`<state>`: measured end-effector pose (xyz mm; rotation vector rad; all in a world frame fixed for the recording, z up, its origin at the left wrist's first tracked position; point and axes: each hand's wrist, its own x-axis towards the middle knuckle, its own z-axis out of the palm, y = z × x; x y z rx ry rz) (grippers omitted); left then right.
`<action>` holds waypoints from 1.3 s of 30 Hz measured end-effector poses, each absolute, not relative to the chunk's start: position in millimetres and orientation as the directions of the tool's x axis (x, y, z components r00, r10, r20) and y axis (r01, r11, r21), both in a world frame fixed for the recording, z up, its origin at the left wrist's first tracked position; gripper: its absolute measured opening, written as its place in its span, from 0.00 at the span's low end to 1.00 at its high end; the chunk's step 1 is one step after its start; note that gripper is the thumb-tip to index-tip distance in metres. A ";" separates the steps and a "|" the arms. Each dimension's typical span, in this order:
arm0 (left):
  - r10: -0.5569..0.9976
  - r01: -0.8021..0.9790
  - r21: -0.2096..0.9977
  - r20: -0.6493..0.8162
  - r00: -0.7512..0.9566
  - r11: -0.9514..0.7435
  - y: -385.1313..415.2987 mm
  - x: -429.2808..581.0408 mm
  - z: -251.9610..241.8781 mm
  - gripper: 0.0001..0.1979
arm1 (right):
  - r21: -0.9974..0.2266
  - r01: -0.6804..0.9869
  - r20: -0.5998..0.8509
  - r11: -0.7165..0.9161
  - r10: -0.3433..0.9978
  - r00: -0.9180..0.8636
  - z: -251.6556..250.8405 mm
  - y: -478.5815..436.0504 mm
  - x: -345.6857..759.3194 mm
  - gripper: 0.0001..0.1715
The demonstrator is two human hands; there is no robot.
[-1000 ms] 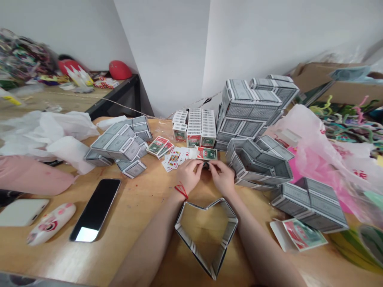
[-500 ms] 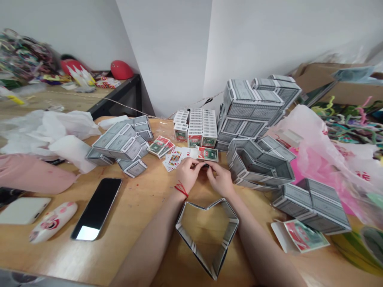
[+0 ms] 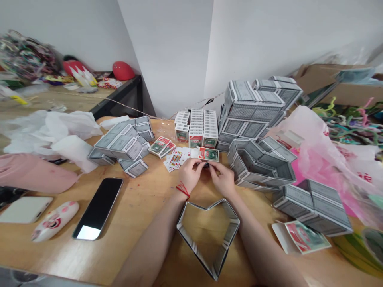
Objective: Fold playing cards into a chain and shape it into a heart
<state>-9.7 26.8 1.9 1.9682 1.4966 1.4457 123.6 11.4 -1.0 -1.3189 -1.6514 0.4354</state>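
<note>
My left hand (image 3: 190, 170), with a red string at its wrist, and my right hand (image 3: 222, 175) meet near the middle of the table. Their thumbs and fingers pinch the two ends of a small dark piece (image 3: 206, 164), whose kind is mostly hidden by the fingers. Just beyond lies a red and green playing card box (image 3: 208, 154). Loose playing cards (image 3: 176, 158) are fanned out face up left of my fingers. Between my forearms a heart-shaped frame of joined cards (image 3: 225, 243) rests on the table.
Stacked grey card-built blocks (image 3: 254, 107) rise at the right, with an open card frame (image 3: 260, 175) before them. Card decks (image 3: 196, 127) stand in rows behind. Leftward are a card structure (image 3: 119, 143) and a phone (image 3: 98, 208). An opened card box (image 3: 308, 237) lies at right.
The whole view has shifted slightly. Both hands stay together in nearly the same place, pinching the small dark piece, and nothing on the table has visibly moved.
</note>
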 end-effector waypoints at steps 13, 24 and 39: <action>0.847 0.592 0.670 0.531 0.040 -0.448 28.5 -9.6 0.2 0.11 | -0.833 0.502 0.355 0.231 0.920 0.165 -6.4 13.5 122.6 0.14; 0.867 0.528 0.727 0.497 0.038 -0.440 30.6 -13.5 2.6 0.05 | -0.864 0.441 0.320 0.245 0.942 0.104 -8.0 14.9 122.4 0.15; 0.859 0.549 0.710 0.511 0.031 -0.441 30.8 -12.5 2.7 0.08 | -0.828 0.505 0.336 0.245 0.937 0.097 -5.8 13.0 123.3 0.12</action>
